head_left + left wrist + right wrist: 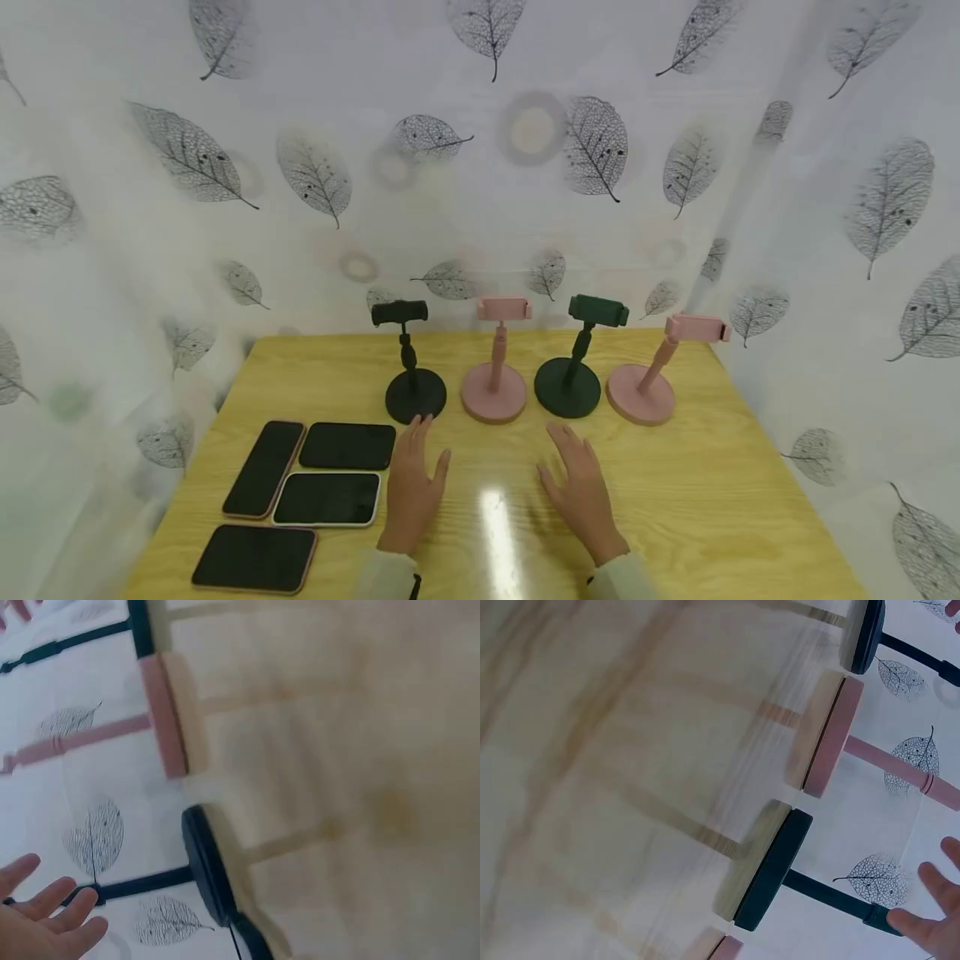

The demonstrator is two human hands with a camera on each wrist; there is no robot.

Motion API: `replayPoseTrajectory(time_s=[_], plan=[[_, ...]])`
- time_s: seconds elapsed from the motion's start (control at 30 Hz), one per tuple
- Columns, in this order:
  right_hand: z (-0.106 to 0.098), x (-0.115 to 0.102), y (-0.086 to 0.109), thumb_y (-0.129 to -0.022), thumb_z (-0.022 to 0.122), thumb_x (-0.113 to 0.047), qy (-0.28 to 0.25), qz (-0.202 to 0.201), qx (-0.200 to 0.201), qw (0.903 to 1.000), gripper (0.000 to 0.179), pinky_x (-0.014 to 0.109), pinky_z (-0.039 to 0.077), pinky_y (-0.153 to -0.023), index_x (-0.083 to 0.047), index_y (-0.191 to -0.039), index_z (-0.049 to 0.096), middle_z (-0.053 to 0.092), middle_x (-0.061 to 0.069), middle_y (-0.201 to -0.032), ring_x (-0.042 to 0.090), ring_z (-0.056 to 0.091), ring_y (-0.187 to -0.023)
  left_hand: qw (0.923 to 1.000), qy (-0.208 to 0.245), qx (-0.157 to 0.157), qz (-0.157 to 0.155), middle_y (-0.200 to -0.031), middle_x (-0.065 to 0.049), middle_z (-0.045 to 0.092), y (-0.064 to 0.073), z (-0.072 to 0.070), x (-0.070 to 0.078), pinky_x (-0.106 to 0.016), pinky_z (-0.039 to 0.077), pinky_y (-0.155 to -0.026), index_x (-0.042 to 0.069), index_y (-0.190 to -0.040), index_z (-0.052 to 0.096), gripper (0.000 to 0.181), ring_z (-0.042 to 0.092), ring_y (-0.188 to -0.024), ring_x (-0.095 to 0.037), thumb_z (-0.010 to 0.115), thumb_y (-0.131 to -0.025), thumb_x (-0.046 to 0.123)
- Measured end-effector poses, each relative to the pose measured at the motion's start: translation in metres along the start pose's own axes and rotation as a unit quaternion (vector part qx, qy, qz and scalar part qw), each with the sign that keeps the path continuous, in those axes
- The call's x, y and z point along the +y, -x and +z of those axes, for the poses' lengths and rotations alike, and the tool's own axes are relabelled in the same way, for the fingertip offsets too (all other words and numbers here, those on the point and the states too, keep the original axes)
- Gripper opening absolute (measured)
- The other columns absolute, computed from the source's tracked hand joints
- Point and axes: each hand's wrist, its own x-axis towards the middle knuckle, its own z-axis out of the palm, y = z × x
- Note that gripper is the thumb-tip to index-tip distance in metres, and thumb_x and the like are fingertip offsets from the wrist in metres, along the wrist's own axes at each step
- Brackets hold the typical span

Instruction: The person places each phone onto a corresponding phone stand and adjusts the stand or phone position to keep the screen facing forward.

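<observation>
My left hand [412,490] reaches over the table beside the phones, its fingers extended toward the base of the black phone stand [416,395]. My right hand [579,493] is held over the table in front of the dark green phone stand [567,388], fingers loosely spread. Neither hand holds anything. Between those stands is a pink phone stand [494,393], and a second pink phone stand [642,395] is at the right. Nearest the left hand lie a dark phone [348,446] and a white-edged phone [327,499]. In the left wrist view the fingers [69,919] are apart.
Two more phones lie further left: a slanted phone [264,469] and a front phone [255,558]. Behind the wooden table [712,500] hangs a white curtain [360,208] with a leaf print. A bright light reflection shows on the tabletop between the hands.
</observation>
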Motion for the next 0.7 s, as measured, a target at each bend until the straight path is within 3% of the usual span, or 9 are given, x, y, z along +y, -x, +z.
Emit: replayPoseTrajectory(time_s=[0.1,0.23,0.3,0.43,0.5,0.57,0.7], plan=[[-0.002,0.003,-0.001,-0.074,0.075,-0.005,-0.027,-0.036,0.026,0.9987,0.055,0.051,0.043,-0.095,-0.002,-0.126,0.057,0.063,0.014,-0.119,0.032,0.060,-0.109,0.9927,0.104,0.016,-0.059,-0.134,-0.016,0.050,-0.017,-0.015,-0.011,-0.052,0.040,-0.100,0.007,-0.134,0.048,0.045,0.047,-0.125,-0.032,0.060,-0.092,0.014],[-0.001,0.003,-0.019,-0.079,0.071,-0.004,-0.078,-0.072,0.016,0.9943,0.036,0.033,0.050,-0.088,-0.003,-0.114,0.064,0.070,0.009,-0.104,0.024,0.066,-0.093,0.9727,0.200,0.003,-0.118,-0.130,-0.018,0.053,-0.061,-0.034,-0.027,-0.052,0.038,-0.101,0.004,-0.131,0.050,0.037,0.049,-0.121,-0.032,0.053,-0.096,0.015],[0.002,-0.002,-0.038,-0.080,0.070,-0.004,-0.108,-0.073,-0.013,0.9913,0.027,0.030,0.052,-0.081,-0.004,-0.107,0.067,0.072,0.006,-0.097,0.020,0.067,-0.087,0.9651,0.221,-0.018,-0.139,-0.131,-0.019,0.052,-0.086,-0.042,-0.033,-0.052,0.037,-0.103,0.004,-0.130,0.050,0.036,0.048,-0.121,-0.033,0.051,-0.097,0.017],[0.025,-0.015,-0.090,-0.083,0.068,-0.006,-0.184,-0.042,-0.080,0.9788,0.017,0.033,0.055,-0.070,-0.003,-0.100,0.069,0.073,0.007,-0.089,0.018,0.069,-0.078,0.9613,0.213,-0.052,-0.166,-0.130,-0.019,0.052,-0.123,-0.053,-0.042,-0.050,0.038,-0.103,0.005,-0.131,0.049,0.036,0.049,-0.121,-0.034,0.048,-0.099,0.021],[0.046,-0.022,-0.116,-0.086,0.066,-0.010,-0.228,-0.014,-0.109,0.9674,0.017,0.034,0.055,-0.072,-0.003,-0.102,0.069,0.072,0.011,-0.093,0.021,0.069,-0.081,0.9635,0.197,-0.050,-0.174,-0.129,-0.017,0.053,-0.129,-0.058,-0.043,-0.050,0.039,-0.103,0.005,-0.130,0.050,0.035,0.049,-0.120,-0.033,0.047,-0.099,0.022],[0.070,-0.029,-0.139,-0.090,0.063,-0.012,-0.274,0.020,-0.139,0.9512,0.022,0.036,0.055,-0.077,-0.003,-0.110,0.065,0.070,0.013,-0.103,0.024,0.068,-0.090,0.9657,0.184,-0.044,-0.178,-0.128,-0.016,0.054,-0.124,-0.062,-0.043,-0.049,0.039,-0.102,0.006,-0.128,0.052,0.033,0.050,-0.119,-0.032,0.047,-0.099,0.021],[0.115,-0.043,-0.165,-0.094,0.057,-0.020,-0.329,0.076,-0.218,0.9157,0.047,0.044,0.046,-0.097,-0.013,-0.138,0.043,0.054,0.012,-0.134,0.029,0.056,-0.118,0.9702,0.162,-0.033,-0.178,-0.126,-0.015,0.056,-0.091,-0.064,-0.044,-0.051,0.040,-0.100,0.006,-0.125,0.056,0.030,0.052,-0.116,-0.031,0.050,-0.098,0.018]])
